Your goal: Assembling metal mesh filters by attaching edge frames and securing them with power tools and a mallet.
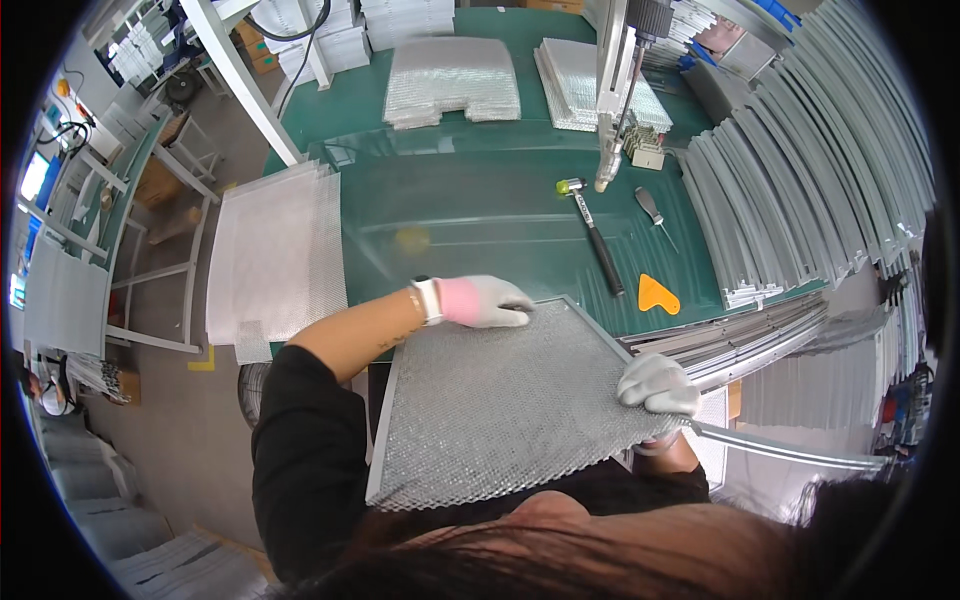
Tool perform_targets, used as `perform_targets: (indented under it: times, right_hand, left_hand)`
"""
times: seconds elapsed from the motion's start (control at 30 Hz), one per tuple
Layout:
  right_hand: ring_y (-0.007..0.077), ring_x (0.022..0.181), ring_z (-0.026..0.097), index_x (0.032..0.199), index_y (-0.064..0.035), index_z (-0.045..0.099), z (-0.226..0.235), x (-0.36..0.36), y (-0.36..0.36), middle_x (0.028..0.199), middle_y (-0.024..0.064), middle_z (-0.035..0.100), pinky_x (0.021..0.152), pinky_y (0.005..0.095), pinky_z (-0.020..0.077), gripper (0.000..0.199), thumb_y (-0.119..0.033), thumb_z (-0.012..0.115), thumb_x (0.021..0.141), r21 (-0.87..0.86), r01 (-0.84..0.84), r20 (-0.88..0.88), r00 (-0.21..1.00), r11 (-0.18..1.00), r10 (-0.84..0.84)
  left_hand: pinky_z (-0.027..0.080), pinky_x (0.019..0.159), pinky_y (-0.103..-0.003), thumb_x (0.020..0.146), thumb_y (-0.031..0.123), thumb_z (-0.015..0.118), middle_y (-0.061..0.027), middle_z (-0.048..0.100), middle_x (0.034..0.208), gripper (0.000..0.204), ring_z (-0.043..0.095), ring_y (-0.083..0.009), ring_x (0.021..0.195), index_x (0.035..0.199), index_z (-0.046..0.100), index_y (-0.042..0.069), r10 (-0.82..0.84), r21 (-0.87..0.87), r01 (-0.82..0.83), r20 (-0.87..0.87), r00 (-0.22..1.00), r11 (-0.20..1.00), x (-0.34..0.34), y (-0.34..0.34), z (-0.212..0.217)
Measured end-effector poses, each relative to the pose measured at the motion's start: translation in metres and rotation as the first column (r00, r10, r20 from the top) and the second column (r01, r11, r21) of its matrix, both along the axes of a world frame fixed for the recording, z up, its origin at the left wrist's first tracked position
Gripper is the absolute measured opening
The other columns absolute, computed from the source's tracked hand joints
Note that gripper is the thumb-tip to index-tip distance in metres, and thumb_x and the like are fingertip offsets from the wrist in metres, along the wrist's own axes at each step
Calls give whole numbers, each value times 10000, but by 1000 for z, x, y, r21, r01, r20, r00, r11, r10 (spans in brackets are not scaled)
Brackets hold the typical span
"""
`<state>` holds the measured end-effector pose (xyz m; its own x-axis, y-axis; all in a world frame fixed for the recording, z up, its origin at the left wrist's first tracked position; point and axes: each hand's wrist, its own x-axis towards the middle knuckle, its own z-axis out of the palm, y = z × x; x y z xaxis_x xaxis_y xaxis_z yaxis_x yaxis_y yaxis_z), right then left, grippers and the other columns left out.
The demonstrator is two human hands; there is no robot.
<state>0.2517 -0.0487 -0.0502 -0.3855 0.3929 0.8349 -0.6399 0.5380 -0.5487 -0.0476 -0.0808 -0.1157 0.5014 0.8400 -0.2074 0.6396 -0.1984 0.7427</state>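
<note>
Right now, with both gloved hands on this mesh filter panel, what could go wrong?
The near edge of the mesh panel has no frame and looks ragged; it could snag the shirt or scratch the bare forearm. The right hand grips a corner beside a loose metal strip sticking out past the table; a bump may knock it down. The mallet lies close ahead and could get pushed.

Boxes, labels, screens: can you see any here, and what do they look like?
Cardboard boxes: brown, blocky, on the floor at the top left past the table.
Screen: small glowing pale-blue rectangle, far left edge.
Label on hammer handle: narrow pale strip on the black handle, on the green table.
</note>
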Motion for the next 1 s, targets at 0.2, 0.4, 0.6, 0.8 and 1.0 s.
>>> perform_targets:
  times: [0.2, 0.4, 0.6, 0.8, 1.0]
  right_hand:
    - [243, 628, 645, 846, -49, 585, 18, -43, 46, 716, 102, 653, 598, 369, 533, 231, -252, 652, 932, -1, 68, 78, 995, 998, -67]
    - [91, 730, 562, 894, 23, 643, 62, -95, 76, 837, 57, 647, 670, 239, 467, 54, 3, 599, 873, -174, 390, 359, 880, 904, -310]
    - [83, 803, 564, 947, 23, 637, 47, -101, 79, 896, 60, 649, 745, 241, 466, 87, 7, 603, 869, -270, 284, 226, 947, 920, -227]
    - [192, 818, 619, 956, 15, 583, 37, -91, 82, 895, 146, 660, 791, 323, 495, 142, 57, 555, 823, -157, 189, 150, 975, 969, -166]
    - [231, 634, 640, 912, -30, 582, 30, -78, 67, 715, 153, 661, 557, 321, 516, 266, -284, 656, 942, -65, -3, 50, 999, 998, 6]
  left_hand:
    - [532, 886, -491, 936, 639, 441, -261, 687, 1037, 794, 683, -379, 968, 1103, 641, -111, -239, 350, -193, 867, 437, 917, -64, -95, 73]
    - [532, 746, -339, 817, 102, 659, -157, 693, 911, 221, 662, -240, 789, 988, 653, -38, 314, 548, -825, 765, 562, 139, -34, -118, 108]
    - [490, 801, -295, 772, -76, 580, -121, 666, 973, 182, 615, -175, 874, 939, 641, -35, 299, 372, -909, 860, 414, 188, -49, -92, 108]
    - [492, 716, -322, 815, 29, 675, -122, 662, 878, 123, 609, -191, 785, 922, 645, -25, 132, 447, -826, 848, 513, 343, -49, -97, 104]
    - [387, 407, -298, 866, 136, 689, -125, 550, 584, 168, 490, -245, 416, 840, 626, -17, -135, 622, -605, 745, 654, 497, -35, -108, 110]
